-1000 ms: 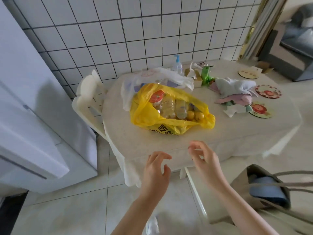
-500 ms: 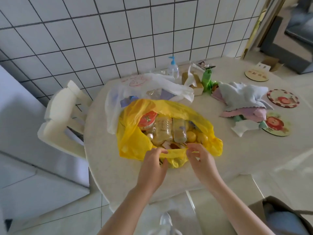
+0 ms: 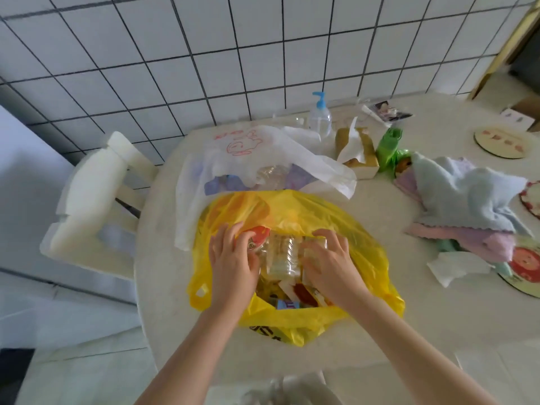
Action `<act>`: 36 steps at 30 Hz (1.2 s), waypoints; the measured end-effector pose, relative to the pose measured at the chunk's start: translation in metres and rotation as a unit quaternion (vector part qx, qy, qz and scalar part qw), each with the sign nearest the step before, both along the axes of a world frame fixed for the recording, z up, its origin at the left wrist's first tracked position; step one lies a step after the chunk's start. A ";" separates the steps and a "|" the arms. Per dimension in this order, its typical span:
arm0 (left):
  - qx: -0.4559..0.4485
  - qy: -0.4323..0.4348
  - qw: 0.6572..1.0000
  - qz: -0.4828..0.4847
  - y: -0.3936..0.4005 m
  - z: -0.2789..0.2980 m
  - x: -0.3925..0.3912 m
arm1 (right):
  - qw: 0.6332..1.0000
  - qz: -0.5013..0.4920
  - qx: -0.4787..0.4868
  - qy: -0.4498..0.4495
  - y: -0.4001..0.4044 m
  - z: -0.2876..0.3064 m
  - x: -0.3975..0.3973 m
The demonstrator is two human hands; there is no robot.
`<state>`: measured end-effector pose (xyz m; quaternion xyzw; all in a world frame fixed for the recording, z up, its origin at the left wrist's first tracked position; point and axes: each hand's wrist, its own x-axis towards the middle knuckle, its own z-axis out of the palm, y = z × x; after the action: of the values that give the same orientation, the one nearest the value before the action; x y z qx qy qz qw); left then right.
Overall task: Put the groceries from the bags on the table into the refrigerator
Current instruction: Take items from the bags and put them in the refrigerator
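Both hands, left hand [image 3: 233, 258] and right hand [image 3: 330, 261], now inside yellow bag [image 3: 368, 252], seemingly gripping bottles [image 3: 282, 255].

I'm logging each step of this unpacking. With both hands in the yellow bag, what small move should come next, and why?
Probably lift the clear bottles straight up out of the yellow bag: the left hand and right hand already rest on either side of them, and the bag's mouth lies open.

pump bottle [image 3: 320, 118], folded towels [image 3: 464, 200], white chair [image 3: 96, 200]
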<state>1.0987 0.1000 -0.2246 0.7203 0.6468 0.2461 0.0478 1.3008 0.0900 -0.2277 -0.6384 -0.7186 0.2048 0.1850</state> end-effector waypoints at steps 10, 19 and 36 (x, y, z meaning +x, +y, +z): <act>-0.094 0.014 0.994 0.050 0.009 -0.009 -0.031 | 0.984 0.158 0.002 -0.088 0.062 -0.022 0.002; 0.055 -0.121 0.989 0.060 0.033 -0.003 -0.068 | 0.995 0.093 0.017 0.001 0.121 -0.011 0.000; -0.034 -0.137 0.986 0.091 0.111 -0.011 -0.097 | 0.978 0.207 -0.033 0.009 0.188 -0.015 -0.026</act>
<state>1.0019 0.2113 -0.2355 0.6160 0.7047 0.3239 0.1380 1.2750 0.2781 -0.2423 -0.4799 -0.8262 0.2677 0.1242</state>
